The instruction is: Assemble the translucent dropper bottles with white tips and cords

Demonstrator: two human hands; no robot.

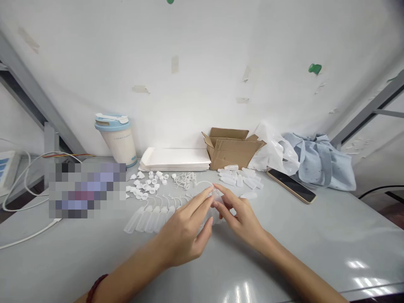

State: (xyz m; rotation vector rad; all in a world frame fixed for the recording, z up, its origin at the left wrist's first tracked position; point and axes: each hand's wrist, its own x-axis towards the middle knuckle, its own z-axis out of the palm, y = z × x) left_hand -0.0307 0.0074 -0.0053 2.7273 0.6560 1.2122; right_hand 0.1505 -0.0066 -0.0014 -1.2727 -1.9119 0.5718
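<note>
My hands meet over the middle of the table at a small translucent plastic tube (216, 195), with a white cord (203, 182) curving out at its top. My right hand (241, 212) pinches the tube between thumb and fingers. From the other side, my left hand (189, 223) has its fingertips closed against the tube, its thumb lower down; the exact grip is partly hidden. Left of my hands lies a row of translucent tubes with cords (153, 218), partly covered by my left hand. Behind are white caps (147, 185), loose cords (186, 180) and loose tubes (240, 176).
Along the wall stand a lidded cup (118, 141), a stack of white boards or envelopes (176, 159), an open cardboard box (233, 150) and a white plastic bag (271, 147). At right lie a phone (292, 185) and a blue cloth bag (325, 162). A white cable (31, 235) runs at left, beside a blurred patch.
</note>
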